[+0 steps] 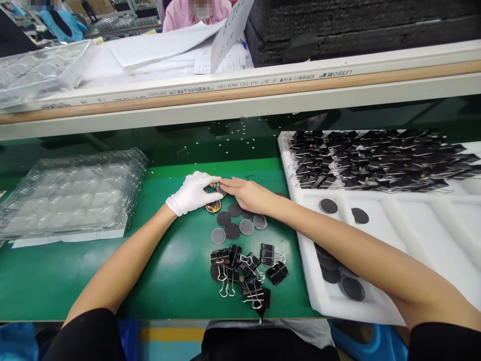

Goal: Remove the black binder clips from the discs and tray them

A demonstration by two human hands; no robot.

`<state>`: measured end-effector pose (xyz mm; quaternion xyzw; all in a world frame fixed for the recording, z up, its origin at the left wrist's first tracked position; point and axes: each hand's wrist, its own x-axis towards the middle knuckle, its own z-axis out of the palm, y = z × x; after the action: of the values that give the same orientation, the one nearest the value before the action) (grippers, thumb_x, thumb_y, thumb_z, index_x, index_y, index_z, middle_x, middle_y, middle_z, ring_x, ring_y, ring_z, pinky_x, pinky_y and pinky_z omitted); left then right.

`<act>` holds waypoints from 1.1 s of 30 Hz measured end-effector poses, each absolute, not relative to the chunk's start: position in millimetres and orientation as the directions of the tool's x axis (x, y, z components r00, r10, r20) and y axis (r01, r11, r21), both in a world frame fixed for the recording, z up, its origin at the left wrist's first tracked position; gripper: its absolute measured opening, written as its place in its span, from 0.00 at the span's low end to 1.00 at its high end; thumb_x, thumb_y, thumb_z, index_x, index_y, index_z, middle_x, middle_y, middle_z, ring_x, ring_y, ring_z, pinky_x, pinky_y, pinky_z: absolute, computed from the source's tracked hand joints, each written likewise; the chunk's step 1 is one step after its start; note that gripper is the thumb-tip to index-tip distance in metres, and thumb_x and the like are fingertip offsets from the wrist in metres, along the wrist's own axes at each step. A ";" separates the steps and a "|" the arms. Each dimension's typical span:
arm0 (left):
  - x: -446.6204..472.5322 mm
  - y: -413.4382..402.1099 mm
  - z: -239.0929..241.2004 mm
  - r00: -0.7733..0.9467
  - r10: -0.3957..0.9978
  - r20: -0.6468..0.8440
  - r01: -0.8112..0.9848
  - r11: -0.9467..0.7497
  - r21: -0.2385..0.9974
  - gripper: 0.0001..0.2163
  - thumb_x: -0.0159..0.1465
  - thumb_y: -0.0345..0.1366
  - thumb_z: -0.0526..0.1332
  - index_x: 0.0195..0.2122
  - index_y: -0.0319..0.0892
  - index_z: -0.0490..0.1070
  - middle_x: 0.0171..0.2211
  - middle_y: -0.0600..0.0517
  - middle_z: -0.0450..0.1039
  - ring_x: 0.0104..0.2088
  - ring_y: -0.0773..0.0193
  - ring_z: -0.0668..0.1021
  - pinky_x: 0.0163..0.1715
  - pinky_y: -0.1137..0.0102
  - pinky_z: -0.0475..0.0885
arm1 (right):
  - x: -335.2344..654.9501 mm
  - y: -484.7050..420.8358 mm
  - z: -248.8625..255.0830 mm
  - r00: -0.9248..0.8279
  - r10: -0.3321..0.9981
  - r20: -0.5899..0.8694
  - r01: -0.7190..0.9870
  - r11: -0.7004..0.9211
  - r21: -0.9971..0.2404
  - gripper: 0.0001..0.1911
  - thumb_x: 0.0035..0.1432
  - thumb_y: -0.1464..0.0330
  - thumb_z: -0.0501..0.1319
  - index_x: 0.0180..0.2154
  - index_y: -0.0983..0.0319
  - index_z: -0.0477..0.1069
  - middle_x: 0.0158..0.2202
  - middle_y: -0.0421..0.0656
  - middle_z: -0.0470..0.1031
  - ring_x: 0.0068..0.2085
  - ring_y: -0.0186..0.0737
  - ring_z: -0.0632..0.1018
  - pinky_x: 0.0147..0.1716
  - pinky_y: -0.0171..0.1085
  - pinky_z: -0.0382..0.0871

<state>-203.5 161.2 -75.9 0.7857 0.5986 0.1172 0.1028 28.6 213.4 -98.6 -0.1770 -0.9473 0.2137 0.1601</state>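
My left hand [194,194], in a white glove, is closed with thumb and fingers around a small round silver-rimmed part [219,188]. From the right, the bare fingers of my right hand [250,194] press together on the same part; the fingertips partly hide it. Just below the glove lies a shiny round piece [213,206] with an orange and dark face. Several flat grey and black discs [232,230] are spread on the green table beneath my right hand. Closer to me sits a loose pile of black binder clips [251,291] with silver handles.
A white foam tray [398,210] on the right holds rows of black binder clips [376,160] and dark discs [352,288]. Stacked clear plastic trays [71,195] stand at left. A white ledge [240,95] crosses behind; a person in pink [176,15] is beyond it.
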 end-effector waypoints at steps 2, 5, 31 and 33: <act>-203.2 161.1 -75.0 0.262 0.963 0.063 0.911 -0.269 0.312 0.24 0.61 0.52 0.66 0.56 0.48 0.77 0.45 0.48 0.81 0.47 0.50 0.77 0.51 0.58 0.70 | 32.6 213.6 -97.9 -0.909 0.366 0.199 0.248 0.859 -0.448 0.35 0.59 0.84 0.49 0.66 0.64 0.65 0.70 0.50 0.62 0.72 0.54 0.60 0.69 0.64 0.51; -202.4 161.0 -73.4 0.275 0.960 0.061 0.909 -0.280 0.308 0.23 0.62 0.51 0.65 0.55 0.46 0.77 0.44 0.48 0.81 0.46 0.50 0.77 0.51 0.58 0.69 | 36.9 214.1 -94.6 -0.919 0.383 0.099 0.287 0.817 -0.499 0.38 0.60 0.83 0.47 0.70 0.62 0.59 0.74 0.49 0.55 0.75 0.57 0.52 0.67 0.71 0.46; -160.9 147.0 -62.8 0.116 0.990 0.082 0.979 -0.128 0.160 0.28 0.63 0.49 0.65 0.60 0.40 0.69 0.58 0.43 0.75 0.58 0.47 0.75 0.59 0.54 0.69 | 115.4 140.1 -15.3 -0.787 0.351 -0.506 0.580 0.700 -0.416 0.13 0.66 0.63 0.60 0.34 0.65 0.77 0.38 0.53 0.79 0.43 0.54 0.80 0.37 0.43 0.65; -158.2 146.4 -61.9 0.076 0.994 0.081 0.984 -0.088 0.156 0.21 0.66 0.47 0.61 0.56 0.41 0.72 0.54 0.44 0.77 0.55 0.48 0.77 0.57 0.54 0.70 | 119.8 142.4 -27.2 -0.787 0.365 -0.497 0.603 0.621 -0.500 0.12 0.65 0.63 0.59 0.30 0.62 0.74 0.35 0.49 0.78 0.39 0.48 0.79 0.33 0.40 0.63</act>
<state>-158.2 146.4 -61.9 0.7329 0.6746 0.0832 0.0301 119.8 142.4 -27.2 -0.2742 -0.8830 0.3378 -0.1763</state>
